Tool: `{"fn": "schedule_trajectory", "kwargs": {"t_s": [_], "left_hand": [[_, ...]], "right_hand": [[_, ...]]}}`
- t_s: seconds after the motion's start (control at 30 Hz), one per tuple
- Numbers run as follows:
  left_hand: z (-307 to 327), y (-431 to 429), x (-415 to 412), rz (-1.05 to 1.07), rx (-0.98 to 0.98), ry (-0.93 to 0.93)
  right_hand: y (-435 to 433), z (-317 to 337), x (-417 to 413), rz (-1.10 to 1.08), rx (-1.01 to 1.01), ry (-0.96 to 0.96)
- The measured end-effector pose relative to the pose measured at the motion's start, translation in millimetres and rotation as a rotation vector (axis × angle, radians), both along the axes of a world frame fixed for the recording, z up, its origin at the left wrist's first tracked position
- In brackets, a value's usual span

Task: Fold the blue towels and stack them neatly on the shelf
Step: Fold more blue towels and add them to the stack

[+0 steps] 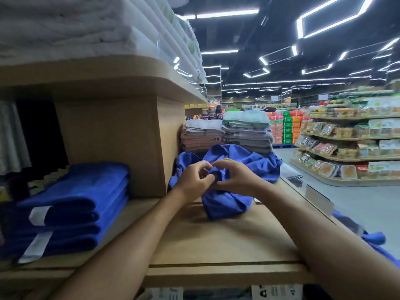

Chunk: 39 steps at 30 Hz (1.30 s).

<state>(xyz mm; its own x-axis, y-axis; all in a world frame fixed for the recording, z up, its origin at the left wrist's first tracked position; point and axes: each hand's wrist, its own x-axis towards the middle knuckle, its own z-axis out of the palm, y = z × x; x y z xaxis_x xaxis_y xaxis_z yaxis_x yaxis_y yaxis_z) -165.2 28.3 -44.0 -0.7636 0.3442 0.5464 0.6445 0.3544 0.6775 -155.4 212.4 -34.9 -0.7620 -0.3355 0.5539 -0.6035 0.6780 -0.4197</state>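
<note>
A crumpled pile of blue towels [229, 161] lies on the wooden shelf top [216, 239] ahead of me. My left hand [194, 179] and my right hand [234, 175] meet at the near side of the pile, fingers curled and pinching a fold of blue cloth between them. A stack of folded blue towels [78, 204] with white paper bands sits in the shelf bay at the left. More blue cloth [372, 239] hangs off the shelf's right edge.
A wooden divider [116, 144] stands between the folded stack and the pile. Folded grey, pink and green towels [244, 131] are stacked behind the pile. White towels [86, 24] fill the shelf above. A shop aisle and food shelves [350, 144] lie to the right.
</note>
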Motion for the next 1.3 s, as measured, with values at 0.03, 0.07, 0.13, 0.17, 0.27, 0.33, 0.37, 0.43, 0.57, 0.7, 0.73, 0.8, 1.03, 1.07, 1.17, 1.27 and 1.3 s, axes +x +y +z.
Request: {"fn": "schedule_trajectory", "kwargs": {"t_s": [0.03,0.07,0.13,0.17,0.27,0.33,0.37,0.43,0.57,0.7,0.73,0.8,1.03,1.07,1.17,1.27,1.3], "left_hand": [[3,-3,2,-0.080,0.107,-0.086],[7,-7,3,-0.097,0.202,-0.149],[16,-15,-1,0.005,0.352,-0.253],[21,-18,-3,0.085,0.412,-0.320],[23,-25,-10,0.192,0.396,-0.601],[17,-27,-9,0.114,0.330,-0.756],[15,-26,-8,0.076,0.306,-0.783],[13,-24,-6,0.050,0.194,-0.746],[6,-16,-3,0.040,0.000,-0.565],[5,-7,3,-0.018,-0.190,-0.362],[5,-5,6,-0.061,-0.223,-0.335],[4,0,12,-0.154,-0.280,-0.300],[3,8,8,-0.175,-0.281,-0.287],[5,6,7,-0.160,-0.219,-0.321],[10,-3,4,-0.101,-0.082,-0.471],[13,-8,-1,0.023,0.097,-0.545],[14,-9,-3,0.085,0.200,-0.518]], "right_hand": [[-3,4,2,-0.012,-0.026,0.020],[-5,9,4,-0.035,-0.063,0.026],[-4,20,10,-0.072,-0.168,0.012],[-2,27,16,-0.029,-0.257,-0.033],[4,38,31,0.272,-0.530,-0.479],[8,43,40,0.451,-0.421,-0.860],[10,46,44,0.559,-0.344,-0.979],[18,53,42,0.597,-0.359,-0.976],[39,44,11,-0.153,-0.274,-0.354],[60,29,3,-0.516,-0.053,-0.410],[68,30,-1,-0.629,-0.080,-0.339],[84,31,-11,-0.822,-0.244,-0.277],[97,33,2,-0.744,-0.148,-0.267],[92,43,6,-0.726,-0.221,-0.071],[68,59,13,-0.216,-0.726,0.160],[43,57,11,0.428,-0.970,-0.342],[42,57,8,0.460,-0.964,-0.369]]}}
